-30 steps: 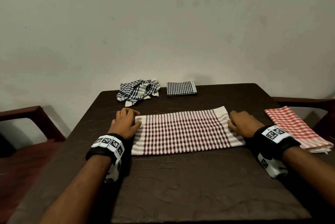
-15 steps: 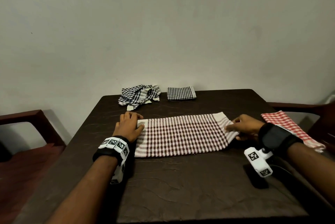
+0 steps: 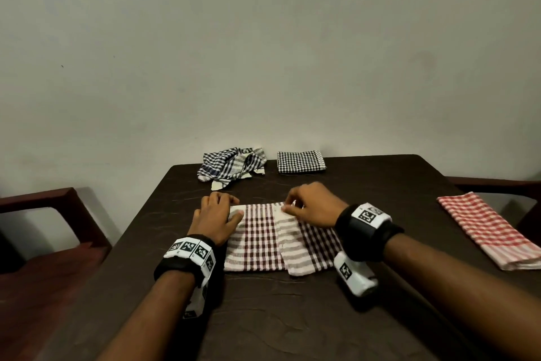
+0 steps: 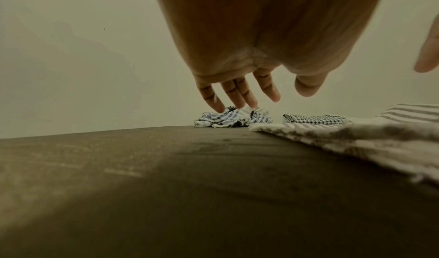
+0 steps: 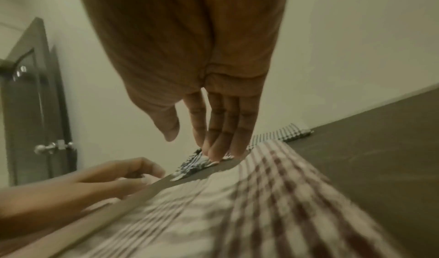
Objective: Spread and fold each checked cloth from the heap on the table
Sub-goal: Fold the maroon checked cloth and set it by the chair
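A maroon-and-white checked cloth (image 3: pixel 257 240) lies mid-table, its right end folded over leftward into a flap. My right hand (image 3: pixel 292 205) has its fingertips at the flap's far corner. In the right wrist view the right hand (image 5: pixel 197 145) shows straight fingers with the thumb apart and nothing pinched. My left hand (image 3: pixel 225 208) rests on the cloth's left end, fingers relaxed and spread in the left wrist view (image 4: pixel 249 96). The crumpled heap (image 3: pixel 232 167) of blue-and-black checked cloth sits at the far edge.
A folded black-and-white checked cloth (image 3: pixel 301 161) lies right of the heap. A folded red checked cloth (image 3: pixel 489 232) lies at the table's right edge. Dark table (image 3: pixel 292 316) stands against the wall, with chairs left (image 3: pixel 44 214) and right (image 3: pixel 491 185).
My right hand carried the cloth's right end up and over to the left, laying it on the middle. The left hand stayed on the left end.
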